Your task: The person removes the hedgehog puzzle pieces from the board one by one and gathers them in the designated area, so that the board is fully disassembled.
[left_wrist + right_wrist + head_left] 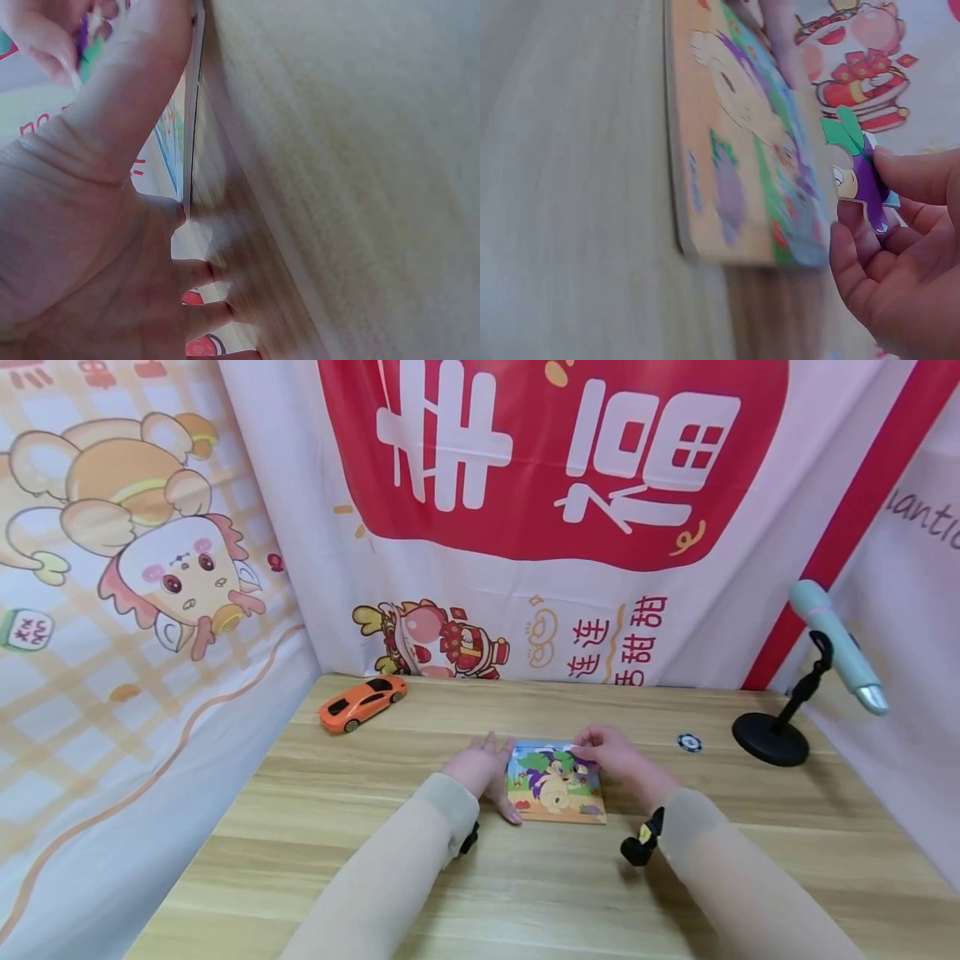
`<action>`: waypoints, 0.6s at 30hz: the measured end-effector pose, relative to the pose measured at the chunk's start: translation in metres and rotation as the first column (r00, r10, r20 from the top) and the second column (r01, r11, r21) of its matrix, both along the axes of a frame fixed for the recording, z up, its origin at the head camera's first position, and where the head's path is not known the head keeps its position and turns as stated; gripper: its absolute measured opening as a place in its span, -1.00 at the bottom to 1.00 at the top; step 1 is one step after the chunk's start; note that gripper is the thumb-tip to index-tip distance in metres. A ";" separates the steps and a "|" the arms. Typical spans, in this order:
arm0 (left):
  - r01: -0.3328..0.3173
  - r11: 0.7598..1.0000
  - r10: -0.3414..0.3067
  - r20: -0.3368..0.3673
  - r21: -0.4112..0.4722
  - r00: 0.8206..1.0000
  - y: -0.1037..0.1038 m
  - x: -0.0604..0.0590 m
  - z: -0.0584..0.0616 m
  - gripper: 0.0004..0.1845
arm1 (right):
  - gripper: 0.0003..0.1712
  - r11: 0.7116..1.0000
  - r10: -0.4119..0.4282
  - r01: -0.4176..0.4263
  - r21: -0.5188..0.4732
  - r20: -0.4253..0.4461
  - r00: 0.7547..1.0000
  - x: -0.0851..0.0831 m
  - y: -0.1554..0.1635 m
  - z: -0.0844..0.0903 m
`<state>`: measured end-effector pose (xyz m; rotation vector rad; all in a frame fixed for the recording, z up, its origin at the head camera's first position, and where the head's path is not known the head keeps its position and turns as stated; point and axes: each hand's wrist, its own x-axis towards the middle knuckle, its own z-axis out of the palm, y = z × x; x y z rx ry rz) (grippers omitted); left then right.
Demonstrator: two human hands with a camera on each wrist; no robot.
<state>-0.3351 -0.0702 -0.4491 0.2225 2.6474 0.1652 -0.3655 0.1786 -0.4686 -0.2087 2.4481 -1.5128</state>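
Observation:
A square wooden puzzle board with a cartoon picture lies on the table in the head view. My left hand rests along its left edge, fingers spread and fairly straight. In the left wrist view the thumb lies along the board's edge while fingertips touch the tabletop. My right hand is over the board's far right corner. Between thumb and fingers it pinches a purple and green puzzle piece, seen in the right wrist view held just off the board. Part of the piece is hidden by the fingers.
An orange toy car stands at the table's back left. To the right lie a small round blue-and-white chip and a teal microphone on a black stand. Printed cloth hangs along the back and sides.

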 end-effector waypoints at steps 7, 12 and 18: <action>-0.031 0.999 0.031 0.012 0.013 0.999 0.001 -0.005 -0.006 0.63 | -0.70 0.997 -0.078 0.079 0.003 -0.037 0.996 0.013 0.063 0.027; -0.030 0.999 0.030 0.010 0.011 0.999 -0.001 -0.005 -0.006 0.60 | -0.69 0.989 -0.138 0.141 0.038 -0.082 0.987 0.016 0.111 0.027; -0.033 0.999 0.032 0.012 0.008 0.999 -0.001 0.002 0.003 0.56 | -0.78 0.955 -0.200 0.202 0.216 -0.029 0.979 0.023 0.155 0.013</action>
